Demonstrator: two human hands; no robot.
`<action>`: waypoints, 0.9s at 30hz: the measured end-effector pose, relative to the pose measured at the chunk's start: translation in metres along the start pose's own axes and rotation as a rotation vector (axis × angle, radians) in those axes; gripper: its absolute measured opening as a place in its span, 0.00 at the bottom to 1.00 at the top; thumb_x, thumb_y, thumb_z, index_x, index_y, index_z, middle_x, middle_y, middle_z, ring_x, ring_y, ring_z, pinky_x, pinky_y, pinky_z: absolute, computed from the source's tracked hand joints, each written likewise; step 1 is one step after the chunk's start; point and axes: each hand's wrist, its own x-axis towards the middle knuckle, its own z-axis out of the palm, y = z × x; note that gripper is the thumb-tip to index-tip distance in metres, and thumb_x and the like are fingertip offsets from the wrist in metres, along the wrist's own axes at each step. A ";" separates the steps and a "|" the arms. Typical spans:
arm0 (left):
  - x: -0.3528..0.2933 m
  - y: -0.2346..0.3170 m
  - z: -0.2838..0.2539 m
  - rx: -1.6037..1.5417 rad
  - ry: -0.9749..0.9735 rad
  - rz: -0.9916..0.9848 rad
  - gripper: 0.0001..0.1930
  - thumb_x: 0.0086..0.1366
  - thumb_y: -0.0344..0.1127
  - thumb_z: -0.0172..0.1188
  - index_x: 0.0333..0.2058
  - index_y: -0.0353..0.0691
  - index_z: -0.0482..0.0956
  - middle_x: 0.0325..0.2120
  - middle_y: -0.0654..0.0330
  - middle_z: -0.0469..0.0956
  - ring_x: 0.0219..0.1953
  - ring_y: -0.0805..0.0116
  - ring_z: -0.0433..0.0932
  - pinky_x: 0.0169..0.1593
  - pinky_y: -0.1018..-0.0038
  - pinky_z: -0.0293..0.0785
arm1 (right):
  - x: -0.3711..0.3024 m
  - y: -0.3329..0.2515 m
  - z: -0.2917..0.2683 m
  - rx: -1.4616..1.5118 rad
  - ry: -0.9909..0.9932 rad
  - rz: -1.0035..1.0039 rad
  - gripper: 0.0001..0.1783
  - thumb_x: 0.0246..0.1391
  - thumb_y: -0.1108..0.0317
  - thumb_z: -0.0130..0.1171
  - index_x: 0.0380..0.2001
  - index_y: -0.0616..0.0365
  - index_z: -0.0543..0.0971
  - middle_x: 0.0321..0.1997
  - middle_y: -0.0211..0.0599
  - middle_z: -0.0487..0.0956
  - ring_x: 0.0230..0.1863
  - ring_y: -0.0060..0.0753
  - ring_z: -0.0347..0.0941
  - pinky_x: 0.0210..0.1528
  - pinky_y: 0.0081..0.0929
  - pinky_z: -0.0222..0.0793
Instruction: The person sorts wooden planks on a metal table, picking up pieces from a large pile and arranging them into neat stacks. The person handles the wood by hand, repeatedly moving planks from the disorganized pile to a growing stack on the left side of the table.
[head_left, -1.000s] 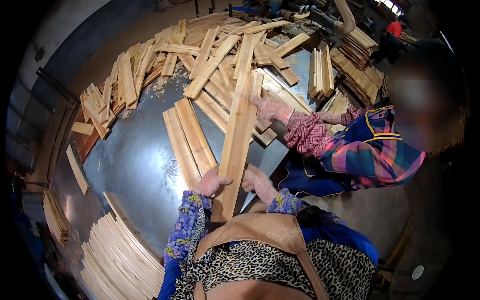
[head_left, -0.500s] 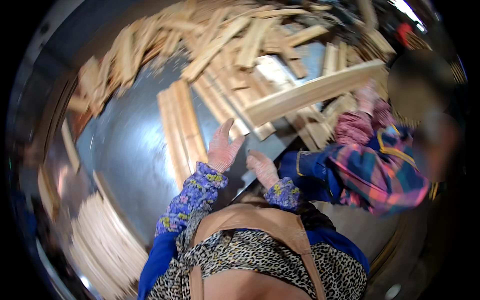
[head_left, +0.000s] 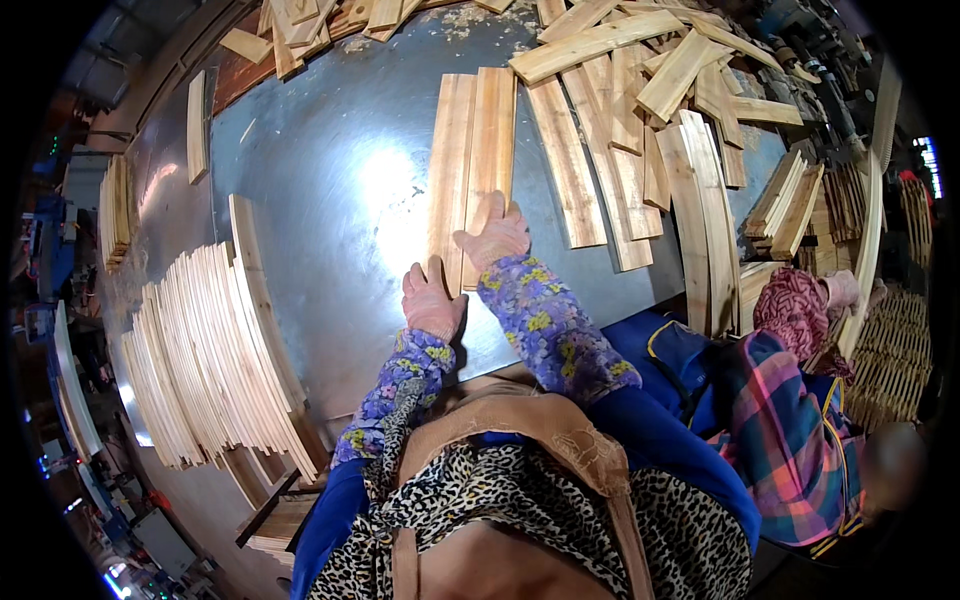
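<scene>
Two pale wooden boards lie side by side on the metal tabletop, a left board and a right board. My left hand, in a pinkish knit glove, touches the near end of the left board with its fingers stretched out. Across the right board rests my right hand, gloved alike, its thumb spread toward the left board. Both hands look open, and part of each board's near end is hidden under them.
A row of thin boards stands on edge at the left. Loose boards lie piled at the far right. On the right, a co-worker's gloved hand is at a long upright board. The metal table lies between.
My view has swung, so the scene sits differently. My hands have moved from above the table's near edge onto the two boards. The co-worker's raised board no longer crosses the pile.
</scene>
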 end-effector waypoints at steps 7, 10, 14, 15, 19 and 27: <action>-0.024 -0.085 -0.047 -0.149 0.148 -0.181 0.43 0.55 0.37 0.70 0.71 0.40 0.67 0.63 0.42 0.72 0.66 0.38 0.71 0.70 0.49 0.71 | -0.012 0.055 -0.061 0.066 -0.056 0.004 0.59 0.48 0.56 0.79 0.78 0.62 0.58 0.68 0.68 0.75 0.69 0.65 0.76 0.72 0.52 0.73; -0.083 -0.125 -0.053 -0.097 0.227 -0.251 0.41 0.55 0.36 0.70 0.69 0.43 0.69 0.62 0.44 0.73 0.64 0.39 0.72 0.66 0.49 0.73 | -0.043 0.064 -0.036 0.319 -0.052 -0.082 0.55 0.50 0.62 0.75 0.78 0.64 0.59 0.64 0.62 0.78 0.64 0.55 0.79 0.68 0.46 0.76; -0.160 -0.166 -0.061 0.051 0.445 -0.384 0.37 0.56 0.35 0.71 0.67 0.48 0.73 0.58 0.47 0.74 0.56 0.41 0.77 0.58 0.48 0.76 | -0.049 0.023 0.031 0.901 -0.317 -0.242 0.43 0.59 0.69 0.66 0.74 0.66 0.62 0.52 0.47 0.80 0.45 0.39 0.81 0.48 0.34 0.82; -0.175 -0.179 -0.062 0.088 0.528 -0.422 0.36 0.57 0.36 0.71 0.66 0.48 0.73 0.58 0.47 0.74 0.55 0.41 0.78 0.57 0.48 0.76 | -0.056 0.011 0.053 0.995 -0.379 -0.303 0.38 0.61 0.70 0.64 0.72 0.65 0.63 0.47 0.43 0.81 0.38 0.36 0.82 0.40 0.32 0.84; -0.231 -0.228 -0.067 0.173 0.663 -0.557 0.33 0.59 0.37 0.73 0.64 0.51 0.77 0.57 0.47 0.75 0.52 0.40 0.79 0.53 0.47 0.77 | -0.091 -0.103 0.109 1.214 -0.798 -0.172 0.25 0.63 0.69 0.63 0.59 0.62 0.68 0.42 0.38 0.76 0.39 0.34 0.79 0.39 0.33 0.84; -0.268 -0.290 -0.090 -0.202 0.675 -0.063 0.20 0.53 0.36 0.71 0.46 0.43 0.82 0.33 0.53 0.76 0.35 0.43 0.79 0.39 0.48 0.78 | -0.160 -0.238 0.273 1.086 -1.104 -0.087 0.54 0.61 0.57 0.64 0.84 0.55 0.51 0.73 0.47 0.72 0.69 0.48 0.72 0.67 0.47 0.71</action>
